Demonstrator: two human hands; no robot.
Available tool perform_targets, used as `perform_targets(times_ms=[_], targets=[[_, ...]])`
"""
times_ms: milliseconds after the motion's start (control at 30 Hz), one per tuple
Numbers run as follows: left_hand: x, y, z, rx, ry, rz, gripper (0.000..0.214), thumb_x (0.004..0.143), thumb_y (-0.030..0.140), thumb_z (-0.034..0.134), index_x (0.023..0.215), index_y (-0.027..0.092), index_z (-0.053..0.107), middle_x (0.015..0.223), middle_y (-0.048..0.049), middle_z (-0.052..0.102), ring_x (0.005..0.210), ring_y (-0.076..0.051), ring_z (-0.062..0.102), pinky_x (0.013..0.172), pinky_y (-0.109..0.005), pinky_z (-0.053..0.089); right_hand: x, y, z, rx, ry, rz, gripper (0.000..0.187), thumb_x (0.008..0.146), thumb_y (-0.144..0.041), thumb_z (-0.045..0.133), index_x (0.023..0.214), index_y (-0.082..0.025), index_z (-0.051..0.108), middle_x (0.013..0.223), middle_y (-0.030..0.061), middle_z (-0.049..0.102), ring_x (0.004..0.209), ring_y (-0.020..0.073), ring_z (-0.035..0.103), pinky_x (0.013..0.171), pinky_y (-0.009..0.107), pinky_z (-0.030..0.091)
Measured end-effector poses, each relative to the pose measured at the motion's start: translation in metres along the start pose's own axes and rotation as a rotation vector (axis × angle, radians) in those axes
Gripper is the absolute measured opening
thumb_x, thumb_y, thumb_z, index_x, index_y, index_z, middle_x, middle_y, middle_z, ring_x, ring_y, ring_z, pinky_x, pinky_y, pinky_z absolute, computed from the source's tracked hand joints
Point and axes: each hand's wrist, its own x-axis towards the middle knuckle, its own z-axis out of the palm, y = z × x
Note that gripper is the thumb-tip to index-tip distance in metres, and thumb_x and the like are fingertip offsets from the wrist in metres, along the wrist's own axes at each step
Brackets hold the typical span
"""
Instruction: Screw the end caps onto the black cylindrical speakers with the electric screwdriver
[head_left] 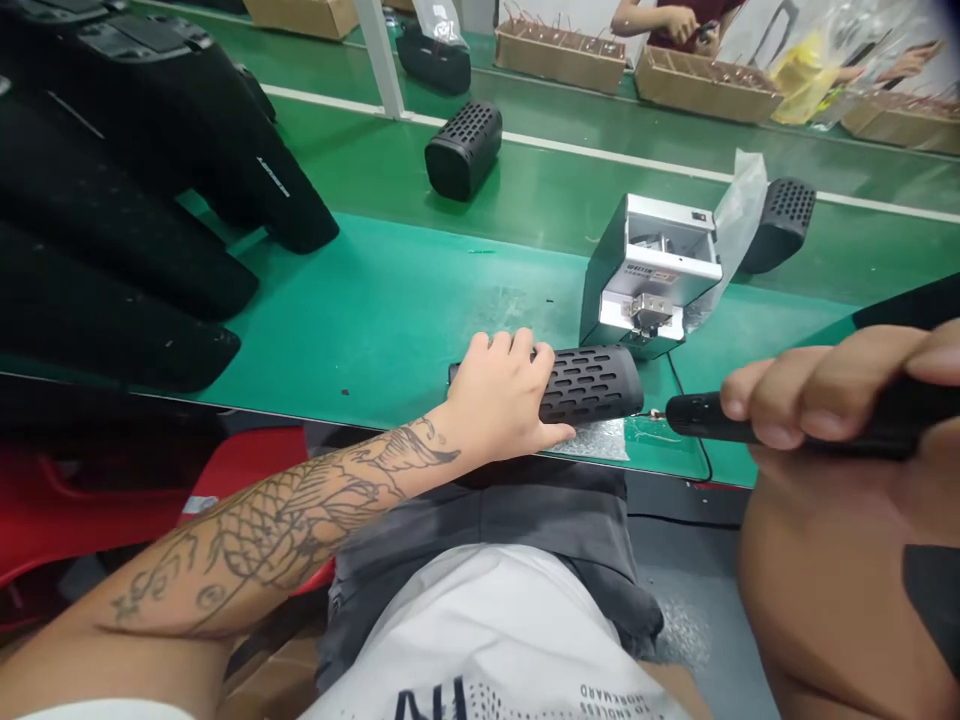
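My left hand (504,388) is wrapped over a black perforated speaker housing (596,384) lying on its side near the bench's front edge. Its fingers reach across the top and its thumb rests along the near side. In my right hand (832,385) is a black electric screwdriver (701,412), held level and pointing left. The screwdriver's bit meets the right end of the housing; whether it sits on a screw I cannot tell. Just behind the housing stands a silver and black screw feeder (652,275). Clear plastic wrap (596,440) lies under the housing.
Large black casings (150,200) crowd the left side. Black perforated housings stand behind, one (463,150) at centre and another (784,222) beside the feeder. Across the green conveyor (345,150) are cardboard boxes (559,55) and co-workers' hands. A red chair (247,470) stands at lower left.
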Motion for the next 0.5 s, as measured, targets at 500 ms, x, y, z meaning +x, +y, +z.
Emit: perform_targets(times_ms=[500], targets=[[0.001, -0.001, 0.002, -0.039, 0.028, 0.011, 0.089, 0.105, 0.092, 0.076, 0.138, 0.009, 0.077, 0.125, -0.0223, 0.076, 0.108, -0.041, 0.071, 0.088, -0.047, 0.038, 0.019, 0.029, 0.032, 0.123, -0.187, 0.022, 0.026, 0.096, -0.029, 0.104, 0.093, -0.027, 0.079, 0.064, -0.0068, 0.075, 0.036, 0.0179, 0.059, 0.040, 0.037, 0.064]])
